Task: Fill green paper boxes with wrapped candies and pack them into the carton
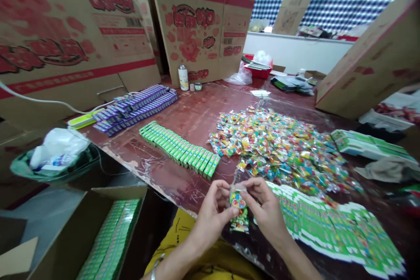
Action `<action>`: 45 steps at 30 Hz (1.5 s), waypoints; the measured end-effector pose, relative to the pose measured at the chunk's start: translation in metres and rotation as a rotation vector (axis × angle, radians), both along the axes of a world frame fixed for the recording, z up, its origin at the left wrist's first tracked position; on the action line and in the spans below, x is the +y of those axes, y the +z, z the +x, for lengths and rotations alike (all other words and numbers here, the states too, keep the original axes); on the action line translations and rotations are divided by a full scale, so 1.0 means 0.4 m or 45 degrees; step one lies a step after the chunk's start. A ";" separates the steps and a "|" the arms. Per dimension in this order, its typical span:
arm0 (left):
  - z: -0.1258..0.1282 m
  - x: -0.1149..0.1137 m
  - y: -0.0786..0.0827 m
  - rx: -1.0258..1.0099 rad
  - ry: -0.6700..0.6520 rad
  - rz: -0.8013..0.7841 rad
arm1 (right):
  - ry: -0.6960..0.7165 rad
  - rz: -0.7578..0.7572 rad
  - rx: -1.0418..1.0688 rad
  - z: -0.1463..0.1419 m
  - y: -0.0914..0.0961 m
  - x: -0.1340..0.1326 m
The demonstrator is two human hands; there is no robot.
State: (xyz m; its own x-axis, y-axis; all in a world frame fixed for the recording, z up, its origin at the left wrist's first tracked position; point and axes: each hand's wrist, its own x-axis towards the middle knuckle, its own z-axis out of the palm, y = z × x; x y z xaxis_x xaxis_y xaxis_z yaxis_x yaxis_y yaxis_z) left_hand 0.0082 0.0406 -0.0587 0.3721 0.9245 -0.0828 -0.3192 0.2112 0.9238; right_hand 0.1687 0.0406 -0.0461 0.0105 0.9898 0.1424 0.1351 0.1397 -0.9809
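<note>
The left hand (213,208) and right hand (265,205) pinch a green box (239,202), low in the middle. Candy (278,144) lies right of center.

Small green carton (243,218) pinched in both hands

The carton shows bright blue, yellow and red print below a pale top end. Its long sides run up and down in view, between left hand (216,210) and right hand (264,205); fingers partly hide it.
</note>
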 end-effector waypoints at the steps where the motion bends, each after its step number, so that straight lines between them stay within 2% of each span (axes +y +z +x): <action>1: 0.001 -0.002 -0.003 -0.015 0.031 -0.007 | 0.004 -0.026 0.036 0.000 -0.002 0.004; 7: -0.002 -0.016 -0.003 0.171 0.111 0.115 | 0.181 -0.190 0.014 0.021 -0.007 0.032; 10: -0.010 -0.020 0.008 0.255 0.083 0.179 | 0.226 -0.281 -0.046 0.034 0.008 0.045; 15: -0.017 -0.017 0.015 0.301 -0.008 0.202 | 0.229 -0.297 -0.070 0.034 0.033 0.059; 20: -0.019 -0.007 0.006 0.249 -0.047 0.095 | 0.174 -0.055 -0.297 0.026 0.055 0.036; 23: -0.022 0.005 0.005 0.197 0.000 0.073 | 0.333 0.057 -0.541 0.033 0.074 0.011; 26: -0.021 0.015 0.004 0.180 0.041 0.050 | 0.444 0.146 -0.907 0.041 0.078 -0.006; 30: -0.011 0.016 -0.001 0.369 0.129 0.133 | 0.371 0.278 -1.232 0.024 0.060 -0.014; 34: -0.001 0.018 -0.011 0.599 0.248 0.247 | 0.389 0.366 -1.312 -0.010 0.040 -0.008; 37: -0.009 0.021 -0.012 0.624 0.238 0.249 | 0.419 0.357 -1.207 -0.022 0.017 0.017; 41: -0.082 0.048 0.009 0.746 0.287 0.289 | 0.184 0.142 -0.889 -0.027 -0.040 0.084; 43: -0.159 0.092 0.030 0.907 0.401 0.389 | 0.070 0.068 -0.795 -0.036 -0.077 0.124; 45: -0.259 0.161 0.057 1.157 0.559 0.503 | 0.009 0.103 -0.791 -0.053 -0.111 0.159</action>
State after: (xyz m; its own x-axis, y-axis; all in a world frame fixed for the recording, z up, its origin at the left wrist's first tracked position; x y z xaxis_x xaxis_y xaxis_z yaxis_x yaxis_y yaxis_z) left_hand -0.0954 0.1050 -0.0359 -0.0483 0.9839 0.1723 0.5435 -0.1189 0.8309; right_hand 0.1477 0.1042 -0.0905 -0.1051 0.9753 0.1943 0.6756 0.2134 -0.7058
